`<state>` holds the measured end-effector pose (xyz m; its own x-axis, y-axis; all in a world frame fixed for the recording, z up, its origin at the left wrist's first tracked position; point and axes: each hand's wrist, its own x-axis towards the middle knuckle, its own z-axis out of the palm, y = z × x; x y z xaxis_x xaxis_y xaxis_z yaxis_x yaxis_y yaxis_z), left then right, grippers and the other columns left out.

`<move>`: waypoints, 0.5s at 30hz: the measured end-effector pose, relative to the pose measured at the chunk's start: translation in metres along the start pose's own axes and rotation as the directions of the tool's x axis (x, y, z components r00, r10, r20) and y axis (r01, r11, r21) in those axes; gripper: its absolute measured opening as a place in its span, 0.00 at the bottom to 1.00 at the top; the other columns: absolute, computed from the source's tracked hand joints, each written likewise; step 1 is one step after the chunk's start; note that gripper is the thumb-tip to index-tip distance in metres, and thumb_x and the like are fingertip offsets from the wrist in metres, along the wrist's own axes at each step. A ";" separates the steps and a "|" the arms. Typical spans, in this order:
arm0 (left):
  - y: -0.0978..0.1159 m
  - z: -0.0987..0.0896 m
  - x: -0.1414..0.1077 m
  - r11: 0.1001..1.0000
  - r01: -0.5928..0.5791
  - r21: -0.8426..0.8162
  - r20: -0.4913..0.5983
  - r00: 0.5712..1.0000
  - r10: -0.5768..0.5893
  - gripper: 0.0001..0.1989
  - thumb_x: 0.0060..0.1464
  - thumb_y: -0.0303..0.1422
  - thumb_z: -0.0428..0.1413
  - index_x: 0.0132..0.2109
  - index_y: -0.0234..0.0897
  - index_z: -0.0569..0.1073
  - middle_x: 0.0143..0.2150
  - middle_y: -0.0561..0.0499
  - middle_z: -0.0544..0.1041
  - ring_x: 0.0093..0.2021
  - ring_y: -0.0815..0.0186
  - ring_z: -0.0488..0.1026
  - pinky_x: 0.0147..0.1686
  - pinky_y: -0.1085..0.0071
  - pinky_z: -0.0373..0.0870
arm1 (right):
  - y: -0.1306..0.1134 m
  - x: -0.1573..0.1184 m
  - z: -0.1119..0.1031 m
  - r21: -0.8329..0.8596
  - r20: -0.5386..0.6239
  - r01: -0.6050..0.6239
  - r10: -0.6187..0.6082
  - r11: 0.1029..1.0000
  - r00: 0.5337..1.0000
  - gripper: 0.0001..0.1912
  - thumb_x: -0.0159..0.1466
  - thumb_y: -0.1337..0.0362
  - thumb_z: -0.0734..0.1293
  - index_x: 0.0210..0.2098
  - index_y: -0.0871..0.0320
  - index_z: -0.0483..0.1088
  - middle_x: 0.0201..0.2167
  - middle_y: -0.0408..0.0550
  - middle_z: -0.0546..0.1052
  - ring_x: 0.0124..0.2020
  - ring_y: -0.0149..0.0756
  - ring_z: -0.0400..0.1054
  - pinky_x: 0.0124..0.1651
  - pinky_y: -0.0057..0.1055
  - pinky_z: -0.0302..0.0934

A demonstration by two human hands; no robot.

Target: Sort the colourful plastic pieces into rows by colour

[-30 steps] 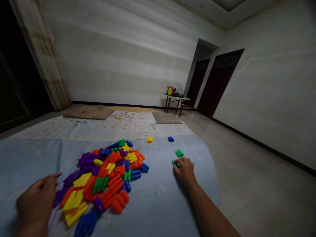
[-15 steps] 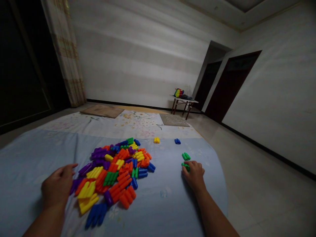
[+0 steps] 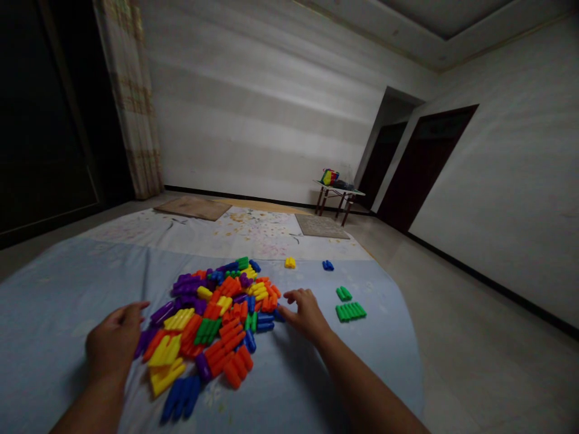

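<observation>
A heap of orange, yellow, purple, green and blue plastic pieces (image 3: 212,337) lies on the light blue cloth (image 3: 289,386). At the heap's right edge is my right hand (image 3: 305,313), thumb and fingers apart, close to a partly covered blue piece. My left hand (image 3: 115,340) rests left of the heap by the purple pieces, its fingers curled and partly hidden. On the right lie a long green piece (image 3: 351,311) and a shorter green piece (image 3: 344,293). Farther back are a small yellow piece (image 3: 290,263) and a small blue piece (image 3: 328,265).
Beyond the blue cloth lies a white flowered cloth (image 3: 253,232) with a brown mat (image 3: 194,208) and a grey mat (image 3: 322,226) at its far edge. A small table (image 3: 339,190) holding a colourful bag stands near the far wall.
My right hand has let go of the long green piece and moved left to the heap. The long green piece now shows fully. The camera view has shifted slightly.
</observation>
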<state>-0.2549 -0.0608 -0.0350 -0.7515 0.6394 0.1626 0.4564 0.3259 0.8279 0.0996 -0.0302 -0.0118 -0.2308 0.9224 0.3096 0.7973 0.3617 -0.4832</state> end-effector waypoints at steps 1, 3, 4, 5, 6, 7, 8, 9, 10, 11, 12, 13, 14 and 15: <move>0.001 -0.001 -0.001 1.000 0.024 -0.009 0.011 1.000 -0.024 0.21 0.46 0.43 0.46 0.41 0.37 0.75 0.29 0.52 0.74 0.23 0.69 0.67 0.20 0.75 0.60 | -0.004 0.004 0.004 -0.013 0.005 -0.019 0.019 1.000 1.000 0.16 0.56 0.55 0.66 0.41 0.55 0.71 0.33 0.47 0.73 0.39 0.38 0.63 0.44 0.34 0.55; 0.004 -0.003 -0.002 0.996 0.076 -0.041 0.045 0.996 -0.074 0.21 0.46 0.43 0.46 0.42 0.38 0.74 0.30 0.53 0.73 0.23 0.69 0.66 0.21 0.75 0.60 | -0.010 0.011 0.012 -0.043 0.011 -0.062 0.063 0.997 0.998 0.17 0.55 0.54 0.66 0.40 0.54 0.72 0.33 0.47 0.74 0.39 0.39 0.63 0.43 0.34 0.54; 0.006 -0.004 -0.003 0.996 0.075 -0.042 0.053 0.996 -0.073 0.21 0.46 0.43 0.46 0.42 0.39 0.74 0.31 0.53 0.73 0.23 0.69 0.66 0.21 0.74 0.60 | -0.012 0.013 0.015 -0.054 0.016 -0.084 0.085 0.995 0.996 0.16 0.54 0.54 0.66 0.40 0.54 0.72 0.33 0.47 0.74 0.39 0.39 0.63 0.43 0.34 0.54; 0.007 -0.005 -0.003 0.997 0.068 -0.040 0.057 0.996 -0.066 0.21 0.46 0.43 0.46 0.42 0.39 0.74 0.31 0.53 0.73 0.23 0.69 0.66 0.21 0.74 0.60 | -0.013 0.015 0.019 -0.056 0.023 -0.104 0.106 0.993 0.994 0.16 0.54 0.54 0.66 0.39 0.55 0.72 0.32 0.47 0.74 0.39 0.39 0.63 0.43 0.34 0.54; 0.008 -0.005 -0.004 0.997 0.065 -0.036 0.061 0.996 -0.062 0.21 0.46 0.43 0.46 0.42 0.39 0.74 0.31 0.53 0.73 0.24 0.69 0.66 0.21 0.74 0.60 | -0.014 0.016 0.022 -0.047 0.031 -0.122 0.124 0.991 0.992 0.15 0.53 0.55 0.66 0.38 0.55 0.72 0.32 0.47 0.74 0.39 0.39 0.63 0.43 0.34 0.54; 0.008 -0.006 -0.004 0.997 0.063 -0.033 0.058 0.996 -0.061 0.21 0.46 0.43 0.46 0.42 0.39 0.74 0.31 0.53 0.73 0.24 0.68 0.66 0.22 0.74 0.60 | -0.013 0.017 0.024 -0.029 0.038 -0.136 0.137 0.990 0.990 0.15 0.53 0.55 0.66 0.37 0.55 0.72 0.32 0.47 0.73 0.38 0.39 0.63 0.43 0.34 0.54; 0.009 -0.006 -0.004 0.997 0.063 -0.032 0.055 0.997 -0.062 0.21 0.46 0.44 0.46 0.41 0.38 0.74 0.30 0.53 0.73 0.25 0.68 0.67 0.22 0.74 0.60 | -0.013 0.018 0.026 -0.002 0.041 -0.143 0.143 0.990 0.989 0.14 0.52 0.55 0.67 0.35 0.56 0.71 0.32 0.46 0.73 0.38 0.39 0.63 0.43 0.34 0.54; 0.009 -0.006 -0.003 0.997 0.069 -0.035 0.051 0.996 -0.067 0.21 0.46 0.43 0.46 0.41 0.38 0.74 0.30 0.53 0.73 0.25 0.68 0.67 0.22 0.74 0.60 | -0.011 0.018 0.027 0.032 0.037 -0.147 0.146 0.989 0.989 0.14 0.51 0.55 0.67 0.35 0.56 0.71 0.32 0.46 0.73 0.39 0.38 0.63 0.43 0.33 0.55; 0.009 -0.005 -0.003 0.996 0.077 -0.039 0.049 0.996 -0.075 0.21 0.46 0.43 0.46 0.41 0.38 0.75 0.30 0.52 0.73 0.25 0.68 0.67 0.22 0.74 0.60 | -0.008 0.019 0.027 0.072 0.027 -0.149 0.148 0.986 0.989 0.14 0.51 0.56 0.67 0.34 0.57 0.70 0.33 0.46 0.73 0.39 0.38 0.64 0.43 0.33 0.55; 0.009 -0.005 -0.003 0.996 0.084 -0.042 0.050 0.995 -0.082 0.21 0.46 0.44 0.47 0.41 0.38 0.74 0.30 0.52 0.73 0.24 0.68 0.66 0.22 0.74 0.60 | -0.004 0.019 0.026 0.118 0.013 -0.153 0.153 0.981 0.988 0.14 0.50 0.56 0.67 0.34 0.57 0.69 0.34 0.46 0.72 0.39 0.37 0.64 0.42 0.32 0.56; 0.009 -0.005 -0.004 0.995 0.093 -0.045 0.054 0.994 -0.090 0.21 0.46 0.44 0.47 0.42 0.39 0.74 0.30 0.53 0.73 0.24 0.68 0.66 0.21 0.74 0.60 | 0.001 0.020 0.023 0.164 -0.003 -0.161 0.164 0.973 0.987 0.15 0.50 0.57 0.67 0.35 0.58 0.67 0.35 0.46 0.72 0.39 0.36 0.64 0.41 0.31 0.57; 0.010 -0.005 -0.004 0.994 0.098 -0.045 0.057 0.994 -0.095 0.21 0.46 0.44 0.46 0.42 0.39 0.74 0.31 0.53 0.73 0.23 0.69 0.65 0.21 0.74 0.59 | 0.007 0.022 0.019 0.206 -0.019 -0.172 0.180 0.963 0.983 0.15 0.50 0.57 0.66 0.36 0.58 0.66 0.35 0.46 0.72 0.39 0.36 0.65 0.40 0.30 0.58; 0.010 -0.006 -0.005 0.994 0.103 -0.043 0.062 0.993 -0.100 0.21 0.46 0.45 0.46 0.42 0.39 0.74 0.31 0.53 0.73 0.22 0.69 0.65 0.20 0.74 0.59 | 0.013 0.023 0.014 0.235 -0.033 -0.186 0.199 0.954 0.979 0.16 0.51 0.57 0.66 0.37 0.59 0.65 0.35 0.47 0.72 0.38 0.35 0.65 0.39 0.29 0.59; 0.011 -0.006 -0.006 0.993 0.108 -0.039 0.066 0.992 -0.106 0.21 0.46 0.45 0.46 0.43 0.40 0.74 0.31 0.53 0.73 0.22 0.70 0.64 0.20 0.74 0.59 | 0.020 0.024 0.008 0.241 -0.049 -0.199 0.217 0.950 0.975 0.17 0.51 0.58 0.66 0.37 0.59 0.63 0.35 0.47 0.72 0.37 0.35 0.66 0.38 0.29 0.59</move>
<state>-0.2487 -0.0651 -0.0239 -0.7624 0.6460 0.0385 0.3532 0.3656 0.8612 0.1053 0.0008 -0.0208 -0.0250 0.9712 0.2368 0.6687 0.1923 -0.7182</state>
